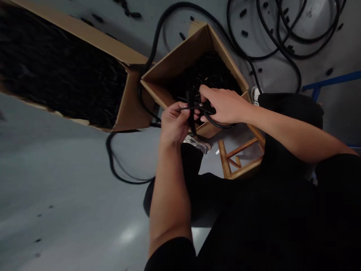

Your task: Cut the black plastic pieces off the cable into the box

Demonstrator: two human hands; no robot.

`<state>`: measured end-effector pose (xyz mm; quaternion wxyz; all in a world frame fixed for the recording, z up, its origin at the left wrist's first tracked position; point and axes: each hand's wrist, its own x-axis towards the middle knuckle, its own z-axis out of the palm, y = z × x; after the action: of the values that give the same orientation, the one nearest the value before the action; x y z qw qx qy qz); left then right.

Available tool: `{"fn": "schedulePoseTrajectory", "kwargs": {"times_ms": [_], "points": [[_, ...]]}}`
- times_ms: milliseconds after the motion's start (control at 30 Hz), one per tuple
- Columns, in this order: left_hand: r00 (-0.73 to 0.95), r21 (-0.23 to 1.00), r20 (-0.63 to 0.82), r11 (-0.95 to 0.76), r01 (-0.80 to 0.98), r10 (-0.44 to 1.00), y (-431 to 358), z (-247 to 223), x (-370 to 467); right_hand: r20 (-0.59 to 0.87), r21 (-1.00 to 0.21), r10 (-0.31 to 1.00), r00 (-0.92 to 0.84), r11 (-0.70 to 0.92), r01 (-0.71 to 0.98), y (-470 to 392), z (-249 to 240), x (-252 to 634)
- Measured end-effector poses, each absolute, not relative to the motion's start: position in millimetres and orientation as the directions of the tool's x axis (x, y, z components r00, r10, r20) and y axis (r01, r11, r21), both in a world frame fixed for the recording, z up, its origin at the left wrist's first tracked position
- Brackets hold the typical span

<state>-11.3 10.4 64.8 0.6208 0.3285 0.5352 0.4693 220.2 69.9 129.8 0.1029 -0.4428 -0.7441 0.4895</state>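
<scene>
Over the near edge of a small cardboard box [175, 52], my left hand [175, 122] is closed, its fingers pinching a thin black piece. My right hand [222, 105] is wrapped round the black handles of scissors [210, 113], whose pivot shows between the two hands. A dark, upright black strip [191, 113] crosses the scissors' blades close to my left fingertips. Black pieces [208, 71] fill the lower part of the box beneath my hands.
A large cardboard box [132, 101] full of black pieces stands at the left. Black cable [158, 30] loops over the floor, among scattered black bits. A wooden stool [225, 160] and a blue metal bar [332, 81] are at the right.
</scene>
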Motion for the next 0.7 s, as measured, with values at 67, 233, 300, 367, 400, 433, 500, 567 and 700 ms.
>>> {"fn": "schedulePoseTrajectory", "kwargs": {"times_ms": [67,233,300,367,400,433,500,567,700], "points": [[-0.009,0.915,-0.339,0.328,-0.234,0.941,11,66,-15,-0.268,-0.813,0.756,-0.598,0.155,0.561,71,134,221],[-0.062,0.95,-0.283,0.271,-0.153,0.957,12,66,-21,-0.286,-0.787,0.752,-0.594,0.169,0.593,74,135,223],[-0.087,0.958,-0.265,0.253,-0.132,0.96,11,63,-21,-0.289,-0.783,0.751,-0.594,0.172,0.598,73,131,223],[-0.082,0.961,-0.26,0.251,-0.115,0.962,10,59,-19,-0.285,-0.782,0.753,-0.593,0.175,0.598,72,126,223],[-0.067,0.961,-0.266,0.258,-0.104,0.962,9,57,-17,-0.285,-0.783,0.753,-0.593,0.174,0.597,71,124,223],[-0.054,0.959,-0.273,0.267,-0.092,0.961,8,54,-15,-0.287,-0.783,0.753,-0.591,0.17,0.598,70,122,223],[-0.052,0.959,-0.281,0.278,-0.059,0.958,7,50,-10,-0.301,-0.778,0.76,-0.576,0.153,0.609,69,118,222],[-0.095,0.962,-0.273,0.272,-0.023,0.957,6,48,-6,-0.316,-0.773,0.765,-0.561,0.136,0.62,68,115,222],[-0.184,0.967,-0.243,0.252,0.031,0.952,6,44,-7,-0.335,-0.769,0.768,-0.546,0.112,0.629,71,113,220]]}}
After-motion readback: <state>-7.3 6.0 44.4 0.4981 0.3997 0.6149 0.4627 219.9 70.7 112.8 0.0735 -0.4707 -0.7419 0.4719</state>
